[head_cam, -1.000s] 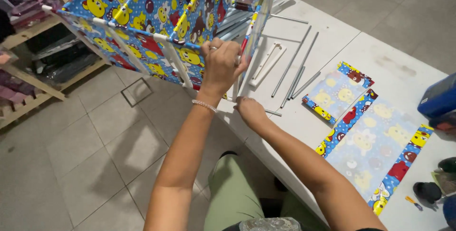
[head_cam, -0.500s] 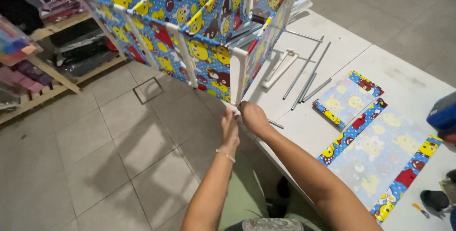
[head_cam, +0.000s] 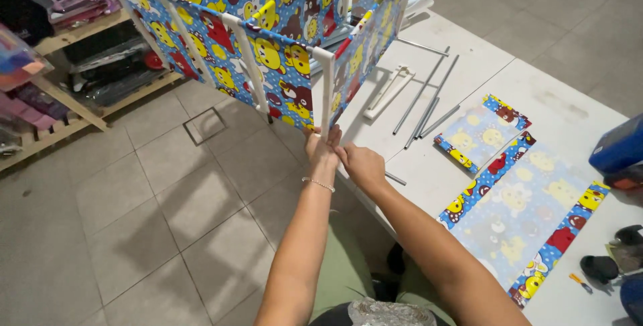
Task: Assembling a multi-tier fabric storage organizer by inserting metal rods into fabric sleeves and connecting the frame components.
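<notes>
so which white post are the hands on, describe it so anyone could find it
Start at the cartoon-print fabric rack hanging over the table edge. Its nearest corner has an upright white post, with the left hand and right hand together at its bottom end. Unlike the slanted white bars, it is vertical and nearest the person.

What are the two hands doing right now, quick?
Left hand: fingers closed on the bottom end of the white corner post of the cartoon-print frame.
Right hand: fingers pinched at that same post end.
</notes>
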